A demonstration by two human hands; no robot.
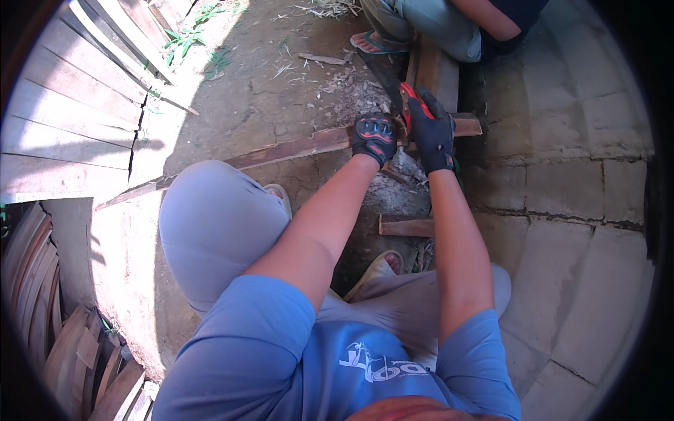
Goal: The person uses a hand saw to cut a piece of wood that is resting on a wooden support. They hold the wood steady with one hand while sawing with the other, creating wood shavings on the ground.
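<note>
A long, narrow wooden strip (295,148) lies slantwise in front of me, its right end resting near a thicker timber (439,74). My left hand (375,137), in a black glove with red trim, is closed over the strip and presses it down. Right beside it, my gloved right hand (434,133) is wrapped round the red handle of a hand saw (414,102). The dark saw blade (384,76) points away from me and to the left. Where its teeth meet the wood is hidden by my hands.
Another person in light trousers (449,31) squats at the far end of the timber, a sandalled foot (379,43) near the blade. A short wood piece (407,226) lies near my foot. Boards (70,105) stand at the left, above stacked wood strips (70,358). Block paving (547,189) is at right.
</note>
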